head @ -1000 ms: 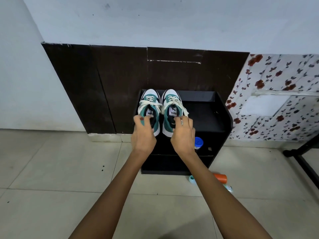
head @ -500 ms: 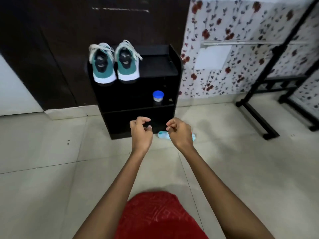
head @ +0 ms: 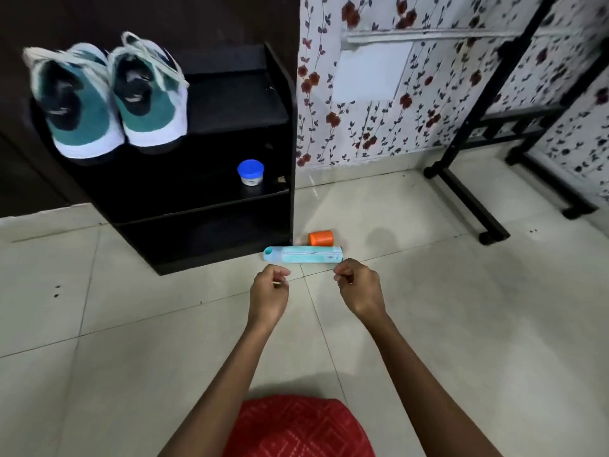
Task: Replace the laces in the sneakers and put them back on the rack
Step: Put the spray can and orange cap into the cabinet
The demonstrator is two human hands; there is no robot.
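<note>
My left hand and right hand are held apart over the floor, fingers curled inward, gripping nothing. The sneakers stand side by side on the rack, top shelf, left end, heels at its front edge. A tube lies just beyond my fingertips. Tile extends on both sides.

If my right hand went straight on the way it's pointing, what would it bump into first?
Probably the pale blue tube lying on the floor just ahead of the right hand. The orange cap sits behind it. The hand's height is unclear, so it might pass over.
</note>
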